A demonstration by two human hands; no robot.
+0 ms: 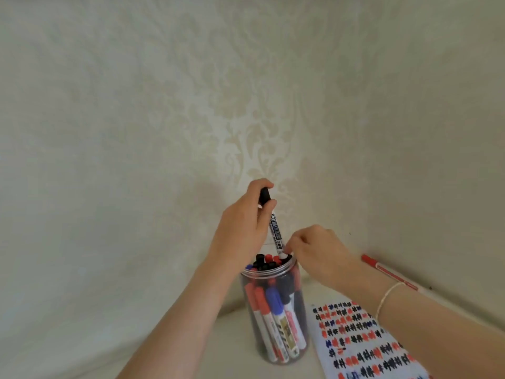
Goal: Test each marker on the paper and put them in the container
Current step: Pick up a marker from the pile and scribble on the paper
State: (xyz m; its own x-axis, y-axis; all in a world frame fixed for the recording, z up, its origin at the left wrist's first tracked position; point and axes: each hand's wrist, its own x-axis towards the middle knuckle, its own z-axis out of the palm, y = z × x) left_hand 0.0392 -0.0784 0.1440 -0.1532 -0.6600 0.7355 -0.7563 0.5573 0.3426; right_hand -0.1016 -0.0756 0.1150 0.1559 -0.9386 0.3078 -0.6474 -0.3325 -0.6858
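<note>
- Two walls fill most of my view: a pale damask-patterned wall (246, 91) running back to a corner, with the bench (229, 346) meeting it low in the frame.
- On the bench's right side lies the paper (363, 343), a white sheet covered in rows of black, red and a few blue test scribbles; my right forearm crosses above its upper edge.
- Just left of the paper stands the container (274, 315), a clear upright jar packed with red, blue and black markers, their caps crowding its open mouth.
- My left hand (246, 222) hangs above the container, fingers and thumb curled round the upper end of a black-capped marker (276, 231). It grips right at the black cap, the white printed barrel showing below.
- That marker stands nearly upright, tilted slightly, its lower end down at the container's mouth among the other caps, near the right side of the rim.
- My right hand (317, 253) sits at the right of the rim, its fingers curled down at the marker's lower end. I cannot tell whether they pinch the barrel or only touch it.
- A thin pale bracelet (388, 296) circles my right wrist.
- Behind that wrist a red marker (382, 269) lies flat on the bench along the foot of the right wall, well apart from the container.
</note>
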